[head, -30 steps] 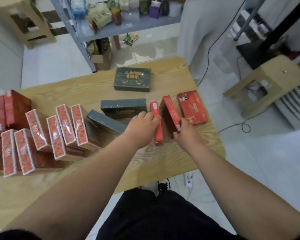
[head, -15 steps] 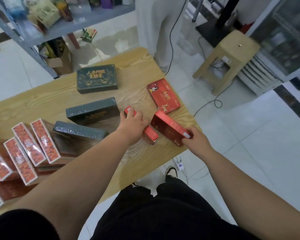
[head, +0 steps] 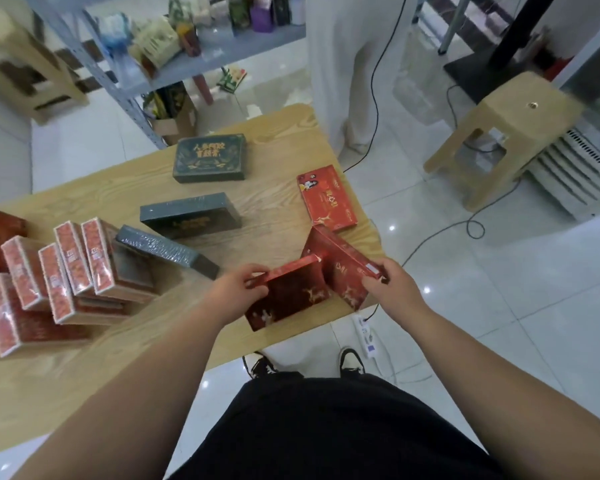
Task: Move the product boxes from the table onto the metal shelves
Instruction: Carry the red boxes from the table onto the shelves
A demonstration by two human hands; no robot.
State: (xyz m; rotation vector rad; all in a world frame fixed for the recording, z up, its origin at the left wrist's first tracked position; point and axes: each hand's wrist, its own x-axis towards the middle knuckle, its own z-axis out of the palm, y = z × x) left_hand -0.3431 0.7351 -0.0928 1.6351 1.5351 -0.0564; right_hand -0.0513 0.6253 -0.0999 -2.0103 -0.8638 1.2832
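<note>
Head view — three red boxes, two held, three dark boxes

Gold Chinese characters stand in two rows on the dark green box far across the worktop — the top row seems to open with 人参, the rest too blurred. The flat red box bears large gold characters, illegible. The orange boxes carry small vertical labels — unreadable. The tilted red box in the right hand has a white end label and a gold mark, neither legible; the near red box in the left hand shows gold figures only.
</note>
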